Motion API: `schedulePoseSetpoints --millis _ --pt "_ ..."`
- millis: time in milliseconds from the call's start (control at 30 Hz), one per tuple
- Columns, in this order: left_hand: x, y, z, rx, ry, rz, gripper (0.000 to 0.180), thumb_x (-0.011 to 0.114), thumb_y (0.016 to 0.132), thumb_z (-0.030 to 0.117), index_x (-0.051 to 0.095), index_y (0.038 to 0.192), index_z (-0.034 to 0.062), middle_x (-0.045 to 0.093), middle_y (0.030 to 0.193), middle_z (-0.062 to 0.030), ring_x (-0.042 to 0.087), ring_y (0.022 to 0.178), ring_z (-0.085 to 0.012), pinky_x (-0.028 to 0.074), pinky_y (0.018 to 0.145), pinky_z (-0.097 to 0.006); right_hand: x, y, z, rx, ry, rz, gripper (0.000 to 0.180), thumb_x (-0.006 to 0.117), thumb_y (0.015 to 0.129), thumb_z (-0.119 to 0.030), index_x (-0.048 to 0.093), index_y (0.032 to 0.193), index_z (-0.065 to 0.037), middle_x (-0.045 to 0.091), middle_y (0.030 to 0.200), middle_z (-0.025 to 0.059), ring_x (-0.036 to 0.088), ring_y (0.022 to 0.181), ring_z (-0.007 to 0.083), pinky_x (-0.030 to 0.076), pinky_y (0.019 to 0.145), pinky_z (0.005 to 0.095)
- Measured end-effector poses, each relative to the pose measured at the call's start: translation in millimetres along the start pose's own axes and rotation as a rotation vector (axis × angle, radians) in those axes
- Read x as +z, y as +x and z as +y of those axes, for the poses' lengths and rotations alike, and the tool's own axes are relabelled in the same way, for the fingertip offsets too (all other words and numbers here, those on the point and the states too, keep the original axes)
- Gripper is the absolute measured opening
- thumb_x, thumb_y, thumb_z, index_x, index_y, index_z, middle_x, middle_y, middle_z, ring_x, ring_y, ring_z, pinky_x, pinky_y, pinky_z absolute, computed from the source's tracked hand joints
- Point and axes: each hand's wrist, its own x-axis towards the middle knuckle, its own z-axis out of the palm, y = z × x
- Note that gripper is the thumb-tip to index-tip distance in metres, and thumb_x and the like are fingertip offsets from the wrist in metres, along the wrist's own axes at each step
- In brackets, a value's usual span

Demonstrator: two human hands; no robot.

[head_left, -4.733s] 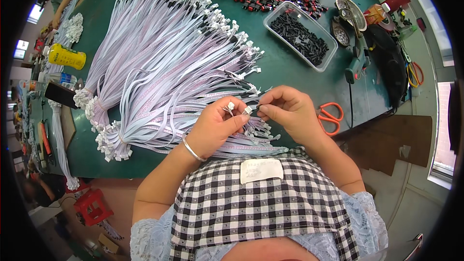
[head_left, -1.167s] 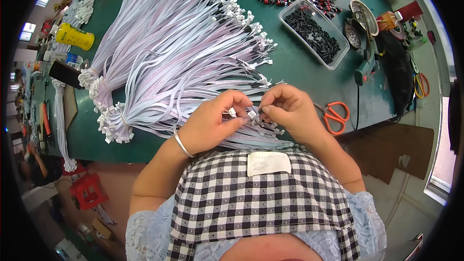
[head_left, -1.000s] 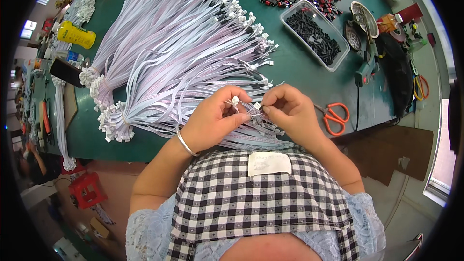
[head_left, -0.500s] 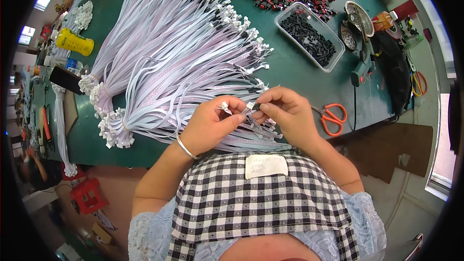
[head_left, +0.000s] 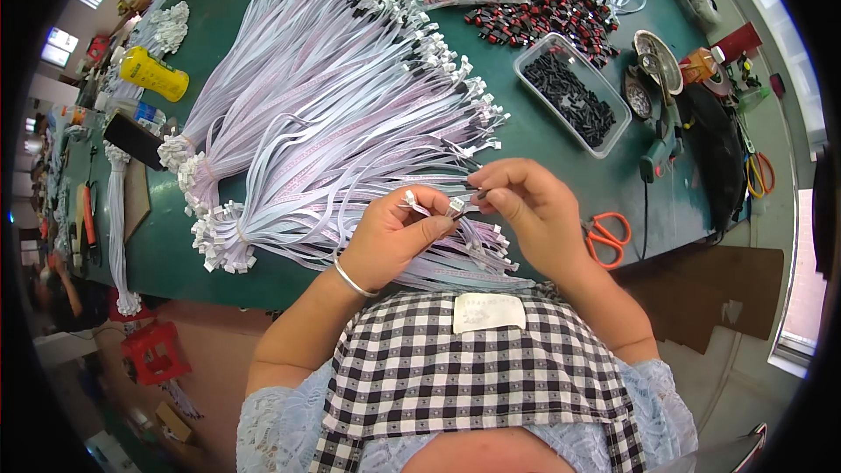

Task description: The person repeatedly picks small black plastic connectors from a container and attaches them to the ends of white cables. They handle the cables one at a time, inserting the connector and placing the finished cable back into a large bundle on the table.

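My left hand (head_left: 388, 238), with a silver bangle on its wrist, is closed on a flat ribbon cable end with a small white connector (head_left: 456, 206). A second white connector (head_left: 410, 199) pokes out by its curled index finger. Just to the right, my right hand (head_left: 540, 208) pinches a small black tube-like piece (head_left: 479, 194) between thumb and index finger, close to the connector but seemingly apart from it. Under and beyond both hands lies a wide fan of pale ribbon cables (head_left: 324, 123) with white connectors at both ends, some bearing black pieces near the far ends.
A clear plastic box (head_left: 574, 95) of small black pieces stands at the right, below a pile of red-and-black parts (head_left: 547, 22). Orange-handled scissors (head_left: 607, 239) lie right of my right hand. A glue gun (head_left: 657, 156), black phone (head_left: 133, 140) and yellow bottle (head_left: 153, 74) are farther out.
My right hand has drawn slightly away from the connector, and the black piece shows more clearly in its pinch. My left hand keeps its hold. The whole view has shifted slightly.
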Motion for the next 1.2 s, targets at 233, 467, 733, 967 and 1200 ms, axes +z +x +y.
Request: schedulePoseSetpoints --millis 233,467,733,967,1200 --pt "0 0 0 -0.016 0.025 -0.026 0.012 0.06 0.09 0.0 0.058 0.102 0.0007 0.063 0.096 -0.005 0.062 0.087 -0.0127 0.05 0.081 -0.027 -6 2 -1 0.055 -0.2 -0.1 0.01 0.064 0.087 -0.008 0.063 0.094 0.0 0.064 0.085 0.0065 0.061 0.075 0.0114 0.049 0.067 0.0259" --pt "-3 2 -3 -0.014 0.027 -0.049 0.013 0.061 0.09 0.001 0.058 0.103 0.0003 0.063 0.096 -0.0049 0.061 0.085 -0.0114 0.05 0.082 -0.026 -4 0 4 0.049 -0.164 -0.092 0.01 0.065 0.086 -0.008 0.063 0.093 0.0 0.063 0.083 0.0066 0.06 0.072 0.0118 0.047 0.065 0.0256" --pt "-2 2 -2 0.006 0.084 -0.021 0.013 0.061 0.089 0.0 0.057 0.102 0.0005 0.063 0.093 -0.0045 0.06 0.084 -0.0097 0.049 0.075 -0.023 -2 -1 -2 0.039 -0.282 -0.138 0.01 0.067 0.085 -0.008 0.064 0.091 -0.001 0.064 0.083 0.0066 0.06 0.07 0.013 0.047 0.064 0.0256" --pt "4 2 1 0.063 0.144 0.059 0.017 0.063 0.086 -0.003 0.055 0.1 0.0027 0.059 0.093 -0.003 0.058 0.08 -0.0085 0.049 0.067 -0.021 0 -4 -2 -0.015 -0.296 -0.15 0.013 0.069 0.082 -0.007 0.064 0.092 -0.001 0.065 0.083 0.0059 0.061 0.07 0.0127 0.048 0.064 0.0247" --pt "4 -3 13 0.052 0.372 -0.053 0.024 0.065 0.083 -0.004 0.055 0.105 0.0033 0.057 0.093 -0.0018 0.056 0.082 -0.0071 0.048 0.074 -0.022 -1 -7 10 0.34 0.028 -0.143 0.01 0.068 0.083 -0.004 0.06 0.088 -0.001 0.061 0.08 -0.0004 0.058 0.071 0.0055 0.047 0.063 0.0209"
